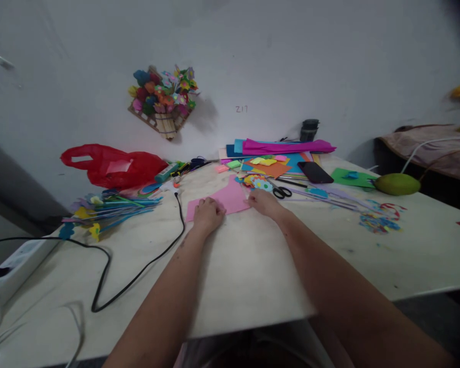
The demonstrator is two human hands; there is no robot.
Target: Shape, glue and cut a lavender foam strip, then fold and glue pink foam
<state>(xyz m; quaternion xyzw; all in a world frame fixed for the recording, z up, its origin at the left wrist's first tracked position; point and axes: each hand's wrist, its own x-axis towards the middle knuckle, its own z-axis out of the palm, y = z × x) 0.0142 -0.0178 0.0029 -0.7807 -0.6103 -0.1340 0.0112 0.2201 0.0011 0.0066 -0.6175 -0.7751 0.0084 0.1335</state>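
Observation:
A pink craft sheet [233,199] with an irregular, cut-out top edge lies on the table in front of me. My left hand [209,213] presses on its left half, fingers curled against the surface. At the sheet's right edge, my right hand [263,202] has its fingers closed on the border. Just beyond the right hand are scissors with black handles [282,192]. Several colourful flower cut-outs [258,182] lie beside the scissors, close to the sheet's upper right. The fingertips of both hands are partly hidden.
A red plastic bag [118,166] and flowers on stems [115,212] are at left, near a black cable [138,278]. Stacked coloured sheets [287,148], a phone [315,172], a green mango-like fruit [396,184] and paper scraps [381,221] lie back and right.

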